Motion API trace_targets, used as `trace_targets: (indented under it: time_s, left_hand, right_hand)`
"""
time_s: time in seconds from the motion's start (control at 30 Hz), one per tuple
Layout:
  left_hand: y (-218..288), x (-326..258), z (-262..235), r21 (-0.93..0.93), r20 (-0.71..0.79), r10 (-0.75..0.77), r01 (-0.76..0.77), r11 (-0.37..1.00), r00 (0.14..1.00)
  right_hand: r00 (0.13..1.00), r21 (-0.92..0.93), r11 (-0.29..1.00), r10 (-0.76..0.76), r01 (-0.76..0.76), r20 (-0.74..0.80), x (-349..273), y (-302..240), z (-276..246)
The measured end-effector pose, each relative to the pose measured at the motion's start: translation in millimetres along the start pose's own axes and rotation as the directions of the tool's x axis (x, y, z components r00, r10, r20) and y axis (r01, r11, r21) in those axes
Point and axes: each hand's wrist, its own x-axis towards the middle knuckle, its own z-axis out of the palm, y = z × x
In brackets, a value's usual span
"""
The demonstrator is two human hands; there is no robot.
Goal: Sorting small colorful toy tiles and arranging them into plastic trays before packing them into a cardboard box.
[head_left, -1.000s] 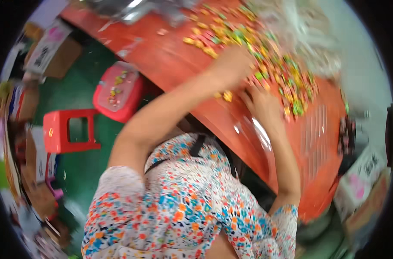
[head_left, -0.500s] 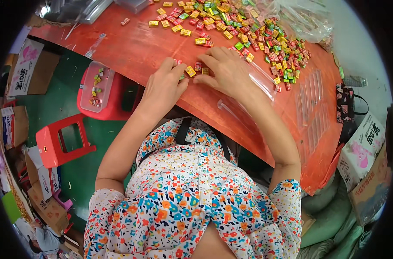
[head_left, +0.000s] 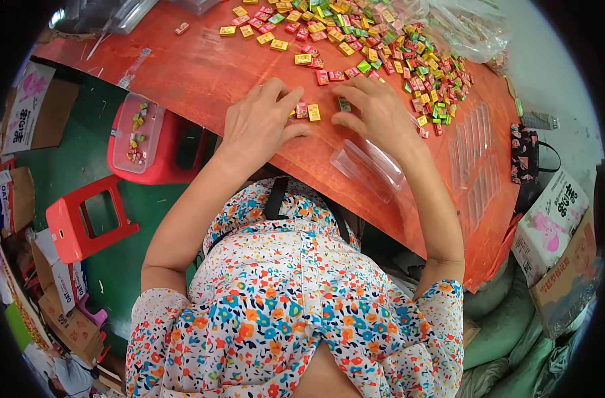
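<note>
Since the earlier frame, the bare left hand and bare right hand have moved farther apart above the flat orange-red bench. Left hand: thumb and fingers spread wide. Right hand: thumb and fingers parted about a small dark-green box; grip cannot be determined. One small red box and one small yellow box lie on the bench between the hands.

Obstructions: clear plastic trays near the bench's near edge; a heap of red, yellow and green boxes across its far side. A crumpled transparent bag covers part of the heap, which is cut off above.

Clearance: bare bench surface lies left of the left hand; the bench's near edge slants beneath both forearms.
</note>
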Motion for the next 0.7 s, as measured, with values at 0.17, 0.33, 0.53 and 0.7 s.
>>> trace_targets:
  time_s: [0.17, 0.33, 0.53, 0.7]
  left_hand:
    - [0, 1, 10, 0.042, -0.014, 0.034, -0.034, 0.999, 0.999]
    - [-7, -3, 16, -0.093, -0.029, 0.083, -0.086, 0.992, 0.996]
    - [-1, -11, 5, -0.180, -0.091, 0.081, -0.097, 0.979, 0.993]
    - [-13, -15, 0, -0.278, 0.017, 0.032, -0.026, 0.960, 0.999]
  right_hand:
    - [0.997, 0.114, 0.992, 0.041, -0.049, 0.072, 2, 2, 2]
    - [0.997, 0.256, 0.965, 0.037, -0.051, 0.061, 7, -9, 13]
    - [0.996, 0.308, 0.947, 0.074, -0.086, 0.050, -1, -22, 7]
    - [0.991, 0.302, 0.948, 0.064, -0.098, 0.120, 0, -21, 4]
